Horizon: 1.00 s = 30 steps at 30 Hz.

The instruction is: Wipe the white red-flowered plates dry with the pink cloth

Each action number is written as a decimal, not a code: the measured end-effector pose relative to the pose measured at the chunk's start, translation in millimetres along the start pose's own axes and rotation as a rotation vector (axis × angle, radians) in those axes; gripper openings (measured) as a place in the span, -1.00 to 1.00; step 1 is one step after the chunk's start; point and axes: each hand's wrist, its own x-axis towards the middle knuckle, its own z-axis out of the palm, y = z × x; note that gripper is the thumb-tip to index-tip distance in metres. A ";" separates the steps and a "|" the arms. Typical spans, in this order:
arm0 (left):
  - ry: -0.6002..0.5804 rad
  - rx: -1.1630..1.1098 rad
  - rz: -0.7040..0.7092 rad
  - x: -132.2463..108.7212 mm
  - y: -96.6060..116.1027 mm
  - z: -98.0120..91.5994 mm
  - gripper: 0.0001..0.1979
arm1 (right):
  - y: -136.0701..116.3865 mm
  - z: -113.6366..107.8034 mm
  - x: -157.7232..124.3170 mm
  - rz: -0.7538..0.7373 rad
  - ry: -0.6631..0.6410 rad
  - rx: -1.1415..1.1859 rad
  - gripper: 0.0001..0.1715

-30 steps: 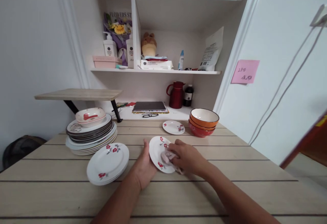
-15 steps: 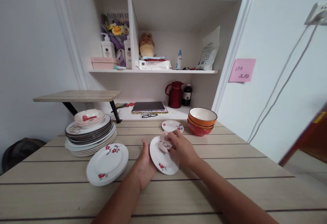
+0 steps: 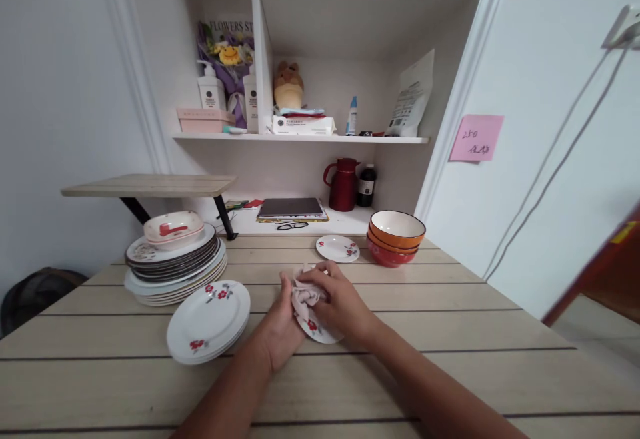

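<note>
A small white plate (image 3: 324, 334) with red flowers is tilted in my left hand (image 3: 281, 329), which grips its left edge with the thumb up along the rim. My right hand (image 3: 345, 302) presses a crumpled pale pink cloth (image 3: 305, 299) onto the plate's face. Hand and cloth cover most of the plate, so only its lower part shows. Left of my hands lies a short stack of matching flowered plates (image 3: 210, 322). Farther back, one more small flowered plate (image 3: 336, 248) rests flat on the table.
At the left stands a taller plate stack (image 3: 175, 269) topped by a patterned bowl (image 3: 174, 227), close to a raised wooden stand (image 3: 150, 186). Orange and red bowls (image 3: 397, 239) are nested at the back right. Behind them are a red jug (image 3: 343, 185) and a closed laptop (image 3: 291, 207).
My right hand has moved the cloth leftward across the plate, toward my left thumb, covering more of the plate. My left hand keeps its hold in nearly the same place.
</note>
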 end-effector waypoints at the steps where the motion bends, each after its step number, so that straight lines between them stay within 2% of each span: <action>1: 0.003 -0.007 0.018 0.3 -0.6 0.5 -0.37 | 3.4 2.8 2.0 -0.026 0.044 -0.035 -0.33; 4: 0.030 -0.021 0.045 0.1 -1.0 2.8 -0.39 | 14.4 0.1 1.7 -0.035 0.044 -0.176 -0.27; 7: 0.060 -0.031 0.056 -1.1 0.5 3.9 -0.40 | 19.4 -15.4 -7.4 -0.017 -0.094 -0.206 -0.25; 10: 0.051 -0.035 0.019 -1.8 1.9 2.0 -0.39 | 13.5 -31.0 -17.9 -0.034 -0.275 -0.188 -0.19; 13: 0.037 -0.019 -0.032 -1.2 2.2 -1.5 -0.36 | 0.7 -31.2 -22.8 0.011 -0.355 -0.175 -0.20; 16: 0.056 0.017 -0.042 0.6 1.5 -3.4 -0.35 | -8.0 -14.6 -19.4 -0.019 -0.253 -0.121 -0.47; 17: 0.058 0.023 -0.039 1.3 1.2 -3.2 -0.36 | -8.3 -8.0 -16.8 -0.057 -0.201 -0.111 -0.48; 20: 0.043 0.011 -0.017 3.1 -0.1 -1.5 -0.39 | -0.8 5.4 -6.7 -0.149 -0.055 -0.124 -0.37; 23: 0.056 -0.008 0.019 3.9 -1.3 -0.8 -0.41 | 11.7 3.3 0.6 -0.084 0.028 -0.113 -0.23; 27: 0.105 -0.009 0.029 2.9 -2.1 -2.1 -0.48 | 18.1 -9.5 -2.5 0.111 0.016 -0.083 -0.20; 30: 0.114 -0.023 0.016 1.7 -1.9 -1.3 -0.49 | 12.7 -12.7 -11.0 0.120 -0.054 -0.130 -0.33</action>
